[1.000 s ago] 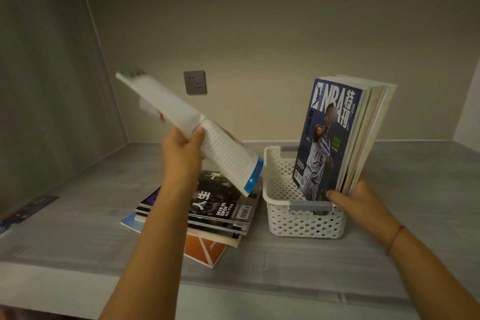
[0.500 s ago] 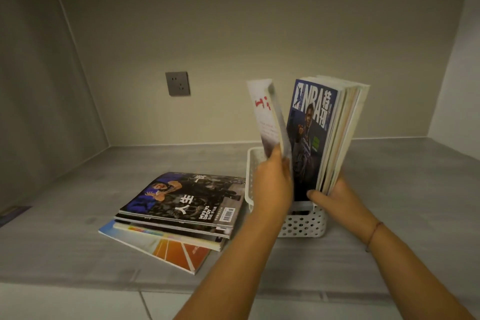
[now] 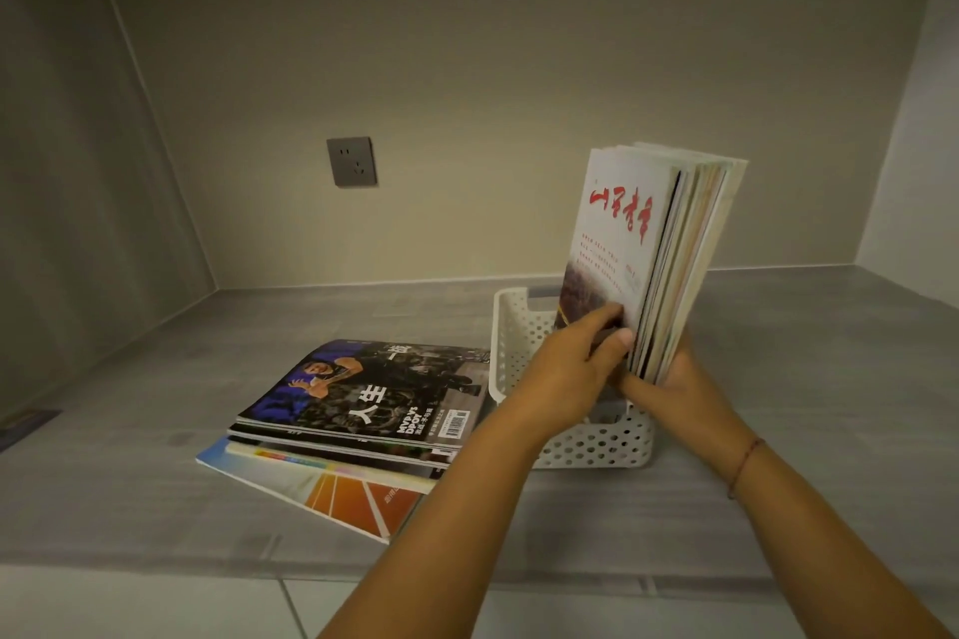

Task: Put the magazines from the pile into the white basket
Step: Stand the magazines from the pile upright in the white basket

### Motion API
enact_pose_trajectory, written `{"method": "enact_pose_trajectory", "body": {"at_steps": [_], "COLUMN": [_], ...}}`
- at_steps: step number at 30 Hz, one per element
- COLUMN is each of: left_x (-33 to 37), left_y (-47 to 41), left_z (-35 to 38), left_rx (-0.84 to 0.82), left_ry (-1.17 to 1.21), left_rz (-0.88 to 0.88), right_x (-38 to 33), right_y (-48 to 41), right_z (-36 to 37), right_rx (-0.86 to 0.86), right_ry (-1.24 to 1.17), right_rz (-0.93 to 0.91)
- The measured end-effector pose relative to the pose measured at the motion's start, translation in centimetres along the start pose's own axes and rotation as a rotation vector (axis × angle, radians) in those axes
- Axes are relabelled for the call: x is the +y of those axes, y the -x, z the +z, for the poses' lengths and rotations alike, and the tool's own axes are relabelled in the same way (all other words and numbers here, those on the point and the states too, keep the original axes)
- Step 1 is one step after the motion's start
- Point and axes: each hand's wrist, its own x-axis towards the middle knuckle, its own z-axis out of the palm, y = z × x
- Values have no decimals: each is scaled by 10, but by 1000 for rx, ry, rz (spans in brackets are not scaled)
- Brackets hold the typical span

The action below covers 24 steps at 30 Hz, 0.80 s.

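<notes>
A white perforated plastic basket stands on the grey wood-grain desk, nearer its front edge than the back wall and right of the middle. An upright bundle of magazines stands inside the basket, tilted slightly right. A white-covered magazine with red brush lettering is at the bundle's front, facing left.

The left hand grips this white magazine low down, with its fingers laid across the cover and the thumb curled at the near edge. The right hand clasps the bundle's lower end from the right. Its fingers go behind the pages, so only the thumb side shows. A thin red string bracelet circles that wrist.

The flat pile of magazines lies just left of the basket, but I cannot tell whether they touch. The top cover is dark with a basketball player, and an orange-and-blue one at the bottom juts towards the front edge. A grey wall socket sits on the back wall.
</notes>
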Motion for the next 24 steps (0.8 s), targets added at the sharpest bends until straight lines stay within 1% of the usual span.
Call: {"method": "enact_pose_trajectory", "body": {"at_steps": [2,3,4,6,8,9,10,11,12,13,14,15,18,21,24], "left_x": [-4,-7,-12,-26,-50,-66,-82,-97,-111,-123,-134,-140,-151,-149,-151], "left_y": [6,10,14,23,33,37,42,48,54,61,67,74,85,94,106], "left_z": [-3,-7,-13,-29,-51,-63,-76,-89,-100,-110,-117,-123,-130,-129,-125], "left_rx": [41,100,188,434,675,766,823,833,807,767,728,704,722,757,820], "left_ry": [34,31,24,24,-23,-88,-205,-354,-482,-556,-578,-564,-445,-407,-367], "left_rz": [21,33,32,-15,-123,-219,-352,-509,-665,-792,-877,-922,-954,-982,-942], "right_x": [0,2,2,5,9,12,13,14,15,16,16,15,12,12,11], "right_y": [0,0,0,0,-2,-3,-3,-4,-4,-5,-5,-5,-4,-4,-4], "right_z": [1,1,1,0,-1,-1,-2,-2,-2,-2,-2,-1,0,0,0], "right_rx": [11,18,24,31,28,25,19,15,12,11,10,10,19,23,18], "right_ry": [11,19,30,47,66,77,90,100,109,110,109,108,101,89,95], "right_rz": [11,19,25,45,72,82,92,103,112,115,113,110,103,102,108]}}
